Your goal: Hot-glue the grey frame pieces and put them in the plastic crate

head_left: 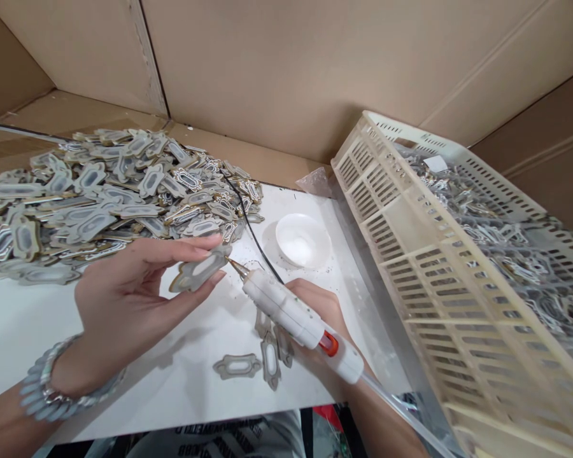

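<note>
Between thumb and fingers, my left hand (128, 292) pinches a grey, gold-edged ornamental plate (198, 272) with a long recessed middle. My right hand (318, 302) is wrapped round a white glue gun (286, 312), partly hidden behind its body. The gun's brass tip meets the plate's right end, or sits just off it; I cannot tell which. A clear glue stick (405, 413) runs out of the gun's back. Below the hands lie several similar small frame pieces (237, 366) on the white tabletop (172, 394).
A large heap of plates (100, 191) covers the back left. A black cord (251, 235) crosses the table beside a white bowl (302, 240). On the right stands a slatted plastic crate (410, 267) holding bagged metal pieces. Cardboard walls (267, 70) enclose the back.
</note>
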